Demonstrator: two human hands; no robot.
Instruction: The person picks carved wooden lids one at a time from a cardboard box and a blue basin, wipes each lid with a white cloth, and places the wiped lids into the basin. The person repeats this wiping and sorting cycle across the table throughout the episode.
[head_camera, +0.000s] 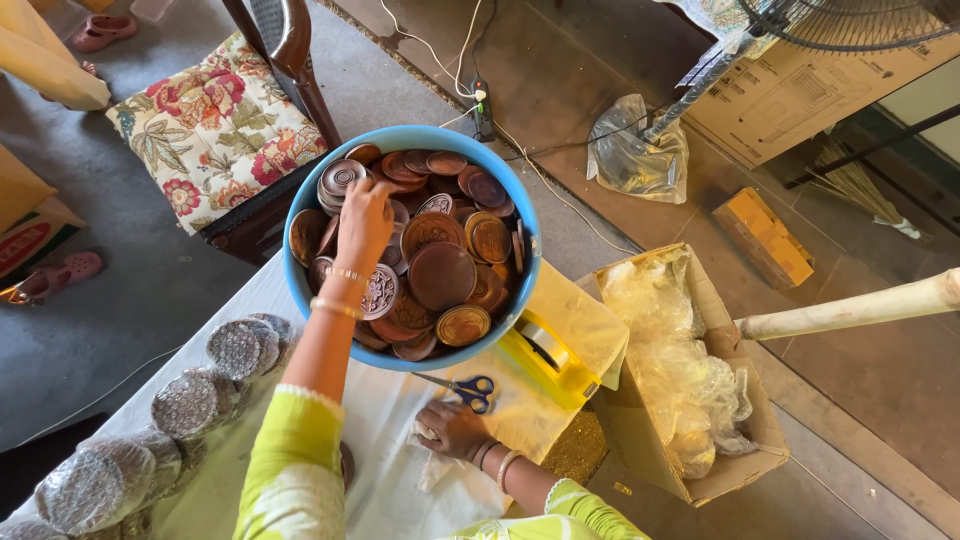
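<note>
Left hand (365, 222) reaching into a blue tub (300, 280) of brown discs (441, 274), centre of the frame.

The left hand's fingers curl over a disc near the tub's upper-left rim; whether it is actually gripped I cannot tell. The right hand (452, 430) lies loosely closed on white paper (400, 470) on the bench, lower centre, just below the scissors (470, 390). The discs look stiff, flat, light and embossed, probably smooth enough to slide off each other; pinching one by its edge seems best. Foil-wrapped rounds (190, 402) sit lower left.
</note>
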